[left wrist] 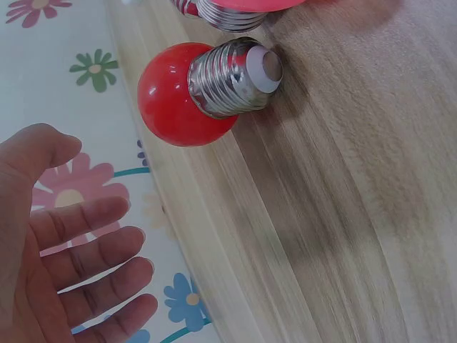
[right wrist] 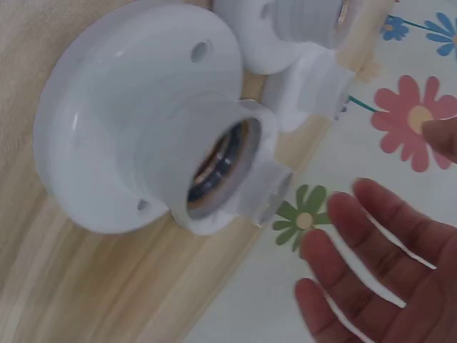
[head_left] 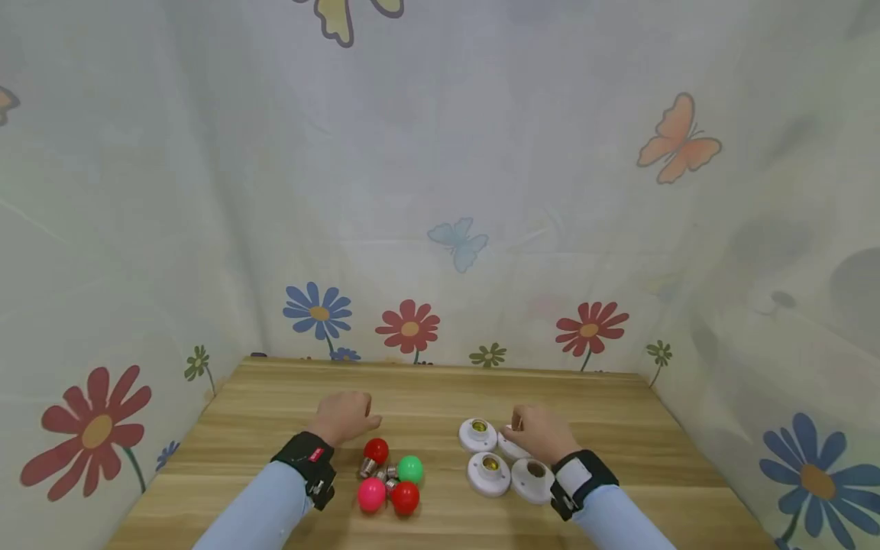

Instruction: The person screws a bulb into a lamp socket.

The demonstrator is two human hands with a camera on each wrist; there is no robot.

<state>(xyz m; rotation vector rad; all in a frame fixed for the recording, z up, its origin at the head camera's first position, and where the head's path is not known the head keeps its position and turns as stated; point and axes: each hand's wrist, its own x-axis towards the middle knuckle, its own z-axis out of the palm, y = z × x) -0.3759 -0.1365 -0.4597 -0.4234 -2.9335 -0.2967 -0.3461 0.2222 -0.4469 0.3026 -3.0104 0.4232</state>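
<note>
My left hand (head_left: pixel 344 418) hovers just beyond the cluster of light bulbs, holding nothing, its fingers loosely bent in the left wrist view. Closest to it lies a red bulb (left wrist: pixel 178 96) on its side, its metal screw base facing the wrist camera. A green bulb (head_left: pixel 410 469), a pink bulb (head_left: pixel 371 495) and a second red bulb (head_left: pixel 405 498) lie close by, bases inward. On the right, my right hand (head_left: pixel 541 434) is over the white lamp sockets, partly covering one in the head view. Its fingers are spread and empty beside a round socket (right wrist: pixel 136 121).
Several sockets stand grouped with their openings up, including a back-left one (head_left: pixel 477 435) and a front-left one (head_left: pixel 489 474). The wooden table (head_left: pixel 426 389) ends at a flower-printed cloth (head_left: pixel 522 267) behind and at both sides. A strip of tabletop separates bulbs from sockets.
</note>
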